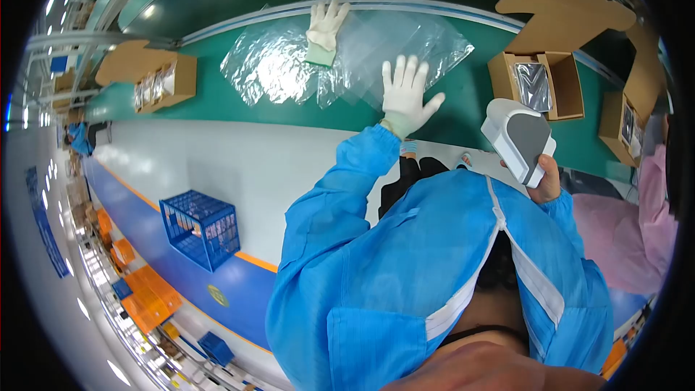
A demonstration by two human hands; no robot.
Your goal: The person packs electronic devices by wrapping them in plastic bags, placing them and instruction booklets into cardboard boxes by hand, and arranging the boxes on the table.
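My left hand point(407, 98), in a white glove, is spread flat with fingers apart over the right end of some clear plastic bags point(282, 58). Whether its fingertips press on them I cannot tell. A second, empty white glove point(326, 27) with a green cuff lies on the bags. Bare and closed, my right hand point(546, 179) grips the lower end of a white plastic device point(517, 137) with a dark grey rounded panel, held tilted in front of the table edge. The device's exact kind is unclear.
An open cardboard box point(568, 87) with a dark wrapped item stands on the green table point(253, 112). Other open boxes sit at the left point(170, 83) and far right point(615, 123). A person in pink point(615, 239) is at my right. A blue crate point(199, 228) rests on the floor.
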